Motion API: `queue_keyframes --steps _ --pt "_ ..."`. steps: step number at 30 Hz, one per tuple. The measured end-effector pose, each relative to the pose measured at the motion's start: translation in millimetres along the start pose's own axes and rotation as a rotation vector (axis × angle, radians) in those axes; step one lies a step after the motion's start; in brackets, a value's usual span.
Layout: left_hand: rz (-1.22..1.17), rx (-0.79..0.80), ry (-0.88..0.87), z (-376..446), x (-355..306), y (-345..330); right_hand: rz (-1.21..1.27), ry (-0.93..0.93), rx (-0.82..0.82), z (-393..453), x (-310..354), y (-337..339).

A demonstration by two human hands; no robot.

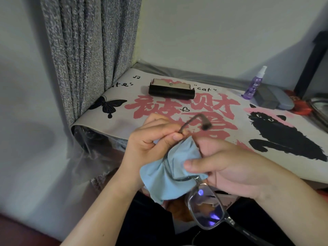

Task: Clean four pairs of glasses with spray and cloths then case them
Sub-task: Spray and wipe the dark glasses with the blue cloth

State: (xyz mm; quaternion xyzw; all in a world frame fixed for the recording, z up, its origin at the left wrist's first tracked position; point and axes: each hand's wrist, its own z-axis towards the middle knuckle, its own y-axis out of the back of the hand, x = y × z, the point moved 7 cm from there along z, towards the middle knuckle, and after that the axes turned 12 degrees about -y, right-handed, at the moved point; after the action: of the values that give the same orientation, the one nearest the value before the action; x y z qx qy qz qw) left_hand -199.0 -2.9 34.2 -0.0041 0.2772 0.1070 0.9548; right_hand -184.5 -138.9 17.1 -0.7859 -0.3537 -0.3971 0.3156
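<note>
A pair of clear grey-framed glasses (206,206) hangs in front of me, below the table edge. My left hand (150,139) pinches the glasses' temple arm near its hinge; the arm curves up to a dark tip. My right hand (225,164) pinches a light blue cloth (165,178) wrapped over one lens, thumb pressed on top. The other lens is bare and shows purple reflections. A purple spray bottle (253,85) stands at the back right of the table. A black glasses case (171,90) lies open at the back middle.
The table wears a printed mat (124,107) with pink characters, a butterfly and a black cat. Grey and blue cases (273,99) lie beside the bottle, something red behind them. A grey curtain (88,50) hangs at the left. A metal tray edge (319,107) shows far right.
</note>
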Motion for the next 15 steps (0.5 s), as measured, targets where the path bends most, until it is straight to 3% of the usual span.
queue_keyframes --steps 4,9,15 --pt "-0.016 0.047 -0.067 3 -11 -6 -0.097 -0.04 0.068 1 -4 -10" --pt "-0.062 0.088 -0.042 0 -11 -12 0.024 -0.111 0.243 0 -2 -28" --pt "-0.056 0.109 -0.017 3 -6 -11 -0.018 -0.048 0.028 6 -7 -21"
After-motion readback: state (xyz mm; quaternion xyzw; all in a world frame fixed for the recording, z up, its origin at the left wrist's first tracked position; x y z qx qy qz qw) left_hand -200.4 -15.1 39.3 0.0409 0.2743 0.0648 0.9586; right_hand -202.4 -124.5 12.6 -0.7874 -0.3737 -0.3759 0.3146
